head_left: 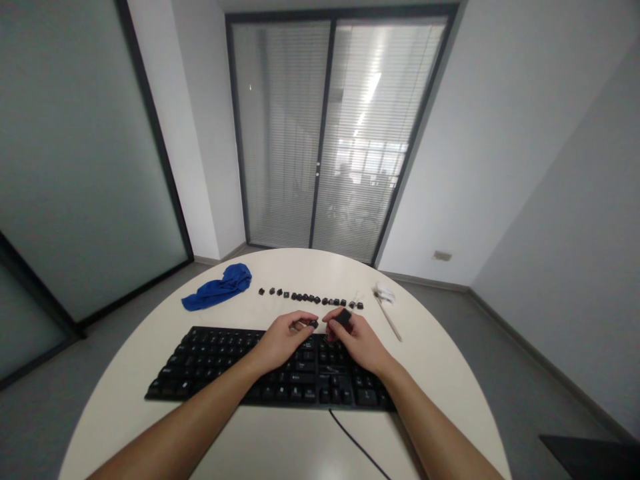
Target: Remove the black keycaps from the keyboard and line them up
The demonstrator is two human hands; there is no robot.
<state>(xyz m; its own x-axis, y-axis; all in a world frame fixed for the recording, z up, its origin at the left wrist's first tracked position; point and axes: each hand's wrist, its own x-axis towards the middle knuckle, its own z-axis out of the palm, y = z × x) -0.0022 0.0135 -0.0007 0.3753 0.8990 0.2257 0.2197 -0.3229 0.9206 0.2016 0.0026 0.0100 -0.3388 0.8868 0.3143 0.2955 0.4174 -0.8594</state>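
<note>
The keyboard (pixel 300 377) is coloured black, its keys marked with small white characters. Black is repeated on the row of keycaps (pixel 305 298), the block (pixel 344 317) and the cable (pixel 350 437). The cloth (pixel 220 288) is dyed a strong plain blue. The stick (pixel 390 320) is toned pale beige and tipped dark; the tissue (pixel 384 292) is seen as white. The tabletop (pixel 280 440) is finished in even cream, the floor (pixel 500 333) in grey, the wall (pixel 500 133) in pale grey. The blinds (pixel 280 133) are patterned with fine light-grey horizontal stripes. The frosted glass (pixel 90 133) is tinted grey-green and edged in black.
</note>
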